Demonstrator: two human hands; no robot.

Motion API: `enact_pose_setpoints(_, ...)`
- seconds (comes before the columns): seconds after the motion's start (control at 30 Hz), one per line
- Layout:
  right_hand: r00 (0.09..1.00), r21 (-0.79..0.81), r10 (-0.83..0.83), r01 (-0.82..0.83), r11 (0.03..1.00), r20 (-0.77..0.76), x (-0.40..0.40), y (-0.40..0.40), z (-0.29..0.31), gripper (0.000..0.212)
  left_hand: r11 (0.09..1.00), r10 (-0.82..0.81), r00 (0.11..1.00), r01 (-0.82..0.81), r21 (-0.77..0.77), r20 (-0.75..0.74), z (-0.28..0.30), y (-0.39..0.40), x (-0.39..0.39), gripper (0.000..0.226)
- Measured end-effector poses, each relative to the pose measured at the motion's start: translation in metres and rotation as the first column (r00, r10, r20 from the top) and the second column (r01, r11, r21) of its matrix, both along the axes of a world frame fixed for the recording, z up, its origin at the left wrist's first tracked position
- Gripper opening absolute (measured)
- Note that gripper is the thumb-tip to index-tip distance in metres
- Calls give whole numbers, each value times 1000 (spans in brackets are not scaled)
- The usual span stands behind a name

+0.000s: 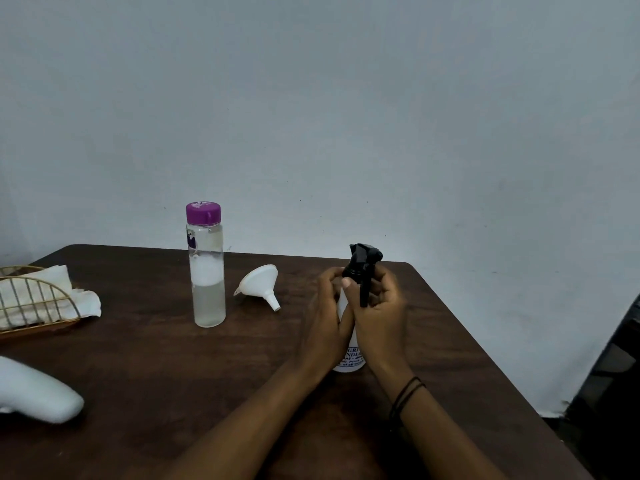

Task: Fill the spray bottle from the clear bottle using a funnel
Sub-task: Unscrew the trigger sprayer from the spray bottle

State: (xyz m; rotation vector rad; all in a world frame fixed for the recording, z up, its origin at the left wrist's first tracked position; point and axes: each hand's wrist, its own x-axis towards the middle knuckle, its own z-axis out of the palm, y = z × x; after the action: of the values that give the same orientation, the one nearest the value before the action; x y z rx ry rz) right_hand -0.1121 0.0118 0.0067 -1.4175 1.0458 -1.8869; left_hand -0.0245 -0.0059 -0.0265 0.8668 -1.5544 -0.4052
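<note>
We count one spray bottle (353, 355), one clear bottle (207, 268), one funnel (259, 285), one wire basket (31, 299) and one pale rounded object (34, 393), all on a dark wooden desk (173, 375) against a plain wall (311, 98).

The spray bottle stands upright near the right side of the desk, between both hands. Its white body is mostly covered; only a strip of printed label shows at the base, and we cannot read it fully. The left hand (329, 317) wraps the body, fingers (330, 275) curled around the neck. The right hand (379, 313) grips the upper part, its fingers curled behind the black trigger head (363, 263), the thumb lying across the front. What the spray bottle holds cannot be seen.

The clear bottle stands upright well to the left, purple cap (203, 213) on, holding clear liquid to under half its height, with a cloudy band above it.

The funnel lies on its side between the two bottles, touching neither, spout pointing toward the hands.

The basket, cut off at the left edge, holds white paper napkins (52, 292). The pale object is also cut off at the left; we cannot identify it.
</note>
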Motion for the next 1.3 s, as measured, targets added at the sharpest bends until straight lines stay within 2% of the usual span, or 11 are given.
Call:
enact_pose_setpoints(0.17,999,-21,25,-24,999,26,2,2,0,25,1000,0,1000,0,8,9,-2,-1,0,38)
enact_pose_setpoints(0.3,999,-8,21,-21,1000,-36,0,3,-1,20,1000,8,1000,-8,4,0,-1,0,0,37)
enact_pose_setpoints(0.4,998,-28,-20,18,999,-58,2,5,1,25,1000,-3,1000,3,-12,-6,-3,-1,-1,36)
enact_pose_setpoints(0.57,1000,-10,-2,2,1000,18,0,3,2,25,1000,6,1000,-6,-4,-23,0,1,-2,35)
enact_pose_setpoints(0.77,996,0,71,-71,997,58,1,3,-2,47,999,33,999,-33,-20,-7,3,6,0,41)
enact_pose_setpoints(0.83,998,3,50,-50,999,26,1,3,-2,40,998,47,999,-48,-38,-23,3,8,1,39)
enact_pose_setpoints(0.9,999,-1,20,-20,1000,-35,2,5,0,20,997,60,998,-61,-44,-34,1,9,0,37)
enact_pose_setpoints(0.97,998,-11,19,-19,1000,-67,3,7,2,10,998,51,998,-53,-34,-36,-1,8,-1,35)
enact_pose_setpoints(1.1,998,-23,58,-58,998,-14,2,7,7,19,998,55,998,-56,-38,-28,1,8,0,31)
enact_pose_setpoints(1.3,998,-4,60,-60,998,-8,4,8,9,14,999,25,999,-25,27,-29,0,6,2,42)
